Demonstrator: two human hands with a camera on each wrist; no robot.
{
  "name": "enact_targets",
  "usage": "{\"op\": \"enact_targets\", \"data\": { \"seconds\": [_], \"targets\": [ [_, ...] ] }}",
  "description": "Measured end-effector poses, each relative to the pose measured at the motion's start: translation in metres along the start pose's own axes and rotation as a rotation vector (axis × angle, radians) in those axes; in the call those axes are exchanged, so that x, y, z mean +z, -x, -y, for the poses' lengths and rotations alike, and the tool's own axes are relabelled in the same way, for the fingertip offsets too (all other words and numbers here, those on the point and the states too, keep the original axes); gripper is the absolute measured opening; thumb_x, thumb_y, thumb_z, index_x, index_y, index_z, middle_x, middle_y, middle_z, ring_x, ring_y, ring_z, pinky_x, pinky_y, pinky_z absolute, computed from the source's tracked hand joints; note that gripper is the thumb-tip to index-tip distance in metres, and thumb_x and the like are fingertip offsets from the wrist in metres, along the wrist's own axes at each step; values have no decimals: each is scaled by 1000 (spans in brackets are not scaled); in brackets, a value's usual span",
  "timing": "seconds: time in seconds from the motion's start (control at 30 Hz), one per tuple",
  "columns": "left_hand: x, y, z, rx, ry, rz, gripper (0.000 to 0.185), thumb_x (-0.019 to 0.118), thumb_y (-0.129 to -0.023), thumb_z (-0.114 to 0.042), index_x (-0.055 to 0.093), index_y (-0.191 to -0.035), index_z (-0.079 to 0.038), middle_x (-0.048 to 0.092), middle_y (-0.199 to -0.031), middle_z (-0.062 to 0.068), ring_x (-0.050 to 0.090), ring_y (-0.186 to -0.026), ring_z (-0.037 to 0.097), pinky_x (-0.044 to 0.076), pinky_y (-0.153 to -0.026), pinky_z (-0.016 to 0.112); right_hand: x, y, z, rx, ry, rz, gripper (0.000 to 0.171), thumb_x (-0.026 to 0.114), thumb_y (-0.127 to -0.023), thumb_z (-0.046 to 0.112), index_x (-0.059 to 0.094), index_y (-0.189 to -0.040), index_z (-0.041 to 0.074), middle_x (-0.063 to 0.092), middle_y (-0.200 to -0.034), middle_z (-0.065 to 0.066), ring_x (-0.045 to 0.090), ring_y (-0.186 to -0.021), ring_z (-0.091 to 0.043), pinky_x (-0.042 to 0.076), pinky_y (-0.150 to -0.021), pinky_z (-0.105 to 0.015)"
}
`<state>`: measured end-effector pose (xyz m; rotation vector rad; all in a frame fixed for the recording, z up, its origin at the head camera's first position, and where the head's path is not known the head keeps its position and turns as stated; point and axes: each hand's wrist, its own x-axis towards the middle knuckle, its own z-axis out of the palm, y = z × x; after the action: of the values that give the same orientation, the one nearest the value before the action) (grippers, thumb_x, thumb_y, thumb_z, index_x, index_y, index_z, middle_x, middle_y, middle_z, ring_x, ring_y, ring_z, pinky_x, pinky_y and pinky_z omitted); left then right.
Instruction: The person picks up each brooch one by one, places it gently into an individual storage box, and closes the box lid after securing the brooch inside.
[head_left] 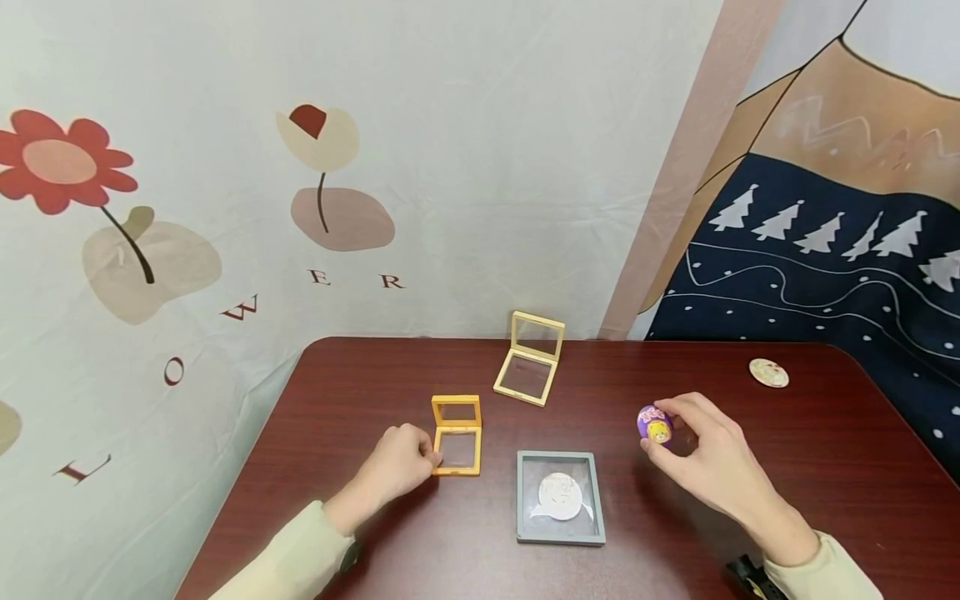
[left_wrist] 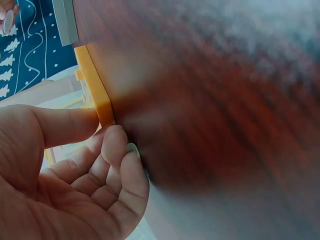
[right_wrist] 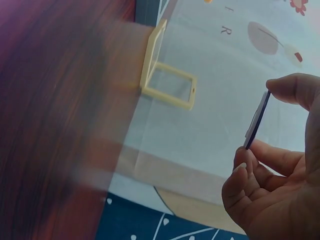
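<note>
At the left of the table, in the head view, my left hand (head_left: 397,461) pinches the near left corner of an orange display frame (head_left: 477,450), which stands opened with its lid up. The left wrist view shows the thumb on top of the orange edge (left_wrist: 95,82) and curled fingers below it. My right hand (head_left: 716,454) holds a thin round purple disc (head_left: 654,424) with a cartoon figure, off the table. Seen edge-on in the right wrist view, the disc (right_wrist: 257,119) sits between thumb and fingertips. A grey display frame (head_left: 555,456) with a silver coin (head_left: 560,497) lies between the hands.
Farther back, a cream display frame (head_left: 551,386) stands opened near the table's rear edge. At the back right lies a pale round disc (head_left: 768,372). Behind the dark red table (head_left: 360,392) hangs a printed cloth (head_left: 480,167).
</note>
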<state>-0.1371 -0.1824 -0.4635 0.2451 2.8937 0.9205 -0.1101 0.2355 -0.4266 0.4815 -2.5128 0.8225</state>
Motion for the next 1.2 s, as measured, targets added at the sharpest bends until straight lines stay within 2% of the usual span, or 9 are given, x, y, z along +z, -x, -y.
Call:
{"op": "enact_targets", "data": {
  "seconds": [0.73,1.0,1.2],
  "targets": [
    [2,18,-5,7,2,61,37,80,-87,-6,60,-57,-14,52,-53,-7,45,-52,11,39,-51,28,26,-5,35,-80,-100,42,45,93,-71,12,73,-112,12,64,-106,11,58,-83,-3,50,-71,-16],
    [4,20,-6,25,-4,75,39,80,-87,-7,58,-56,-15,51,-53,-8,45,-52,9,39,-51,27,39,-7,47,-134,-136,45,45,92,-70,12,72,-111,11,63,-104,12,59,-84,-3,47,-74,-13],
    [5,24,-6,40,-6,65,38,80,-87,-7,58,-56,-16,51,-53,-9,45,-52,10,40,-52,27,50,-12,61,-179,-161,63,45,92,-72,14,72,-111,10,63,-104,10,59,-87,-4,53,-75,-20]
  ]
}}
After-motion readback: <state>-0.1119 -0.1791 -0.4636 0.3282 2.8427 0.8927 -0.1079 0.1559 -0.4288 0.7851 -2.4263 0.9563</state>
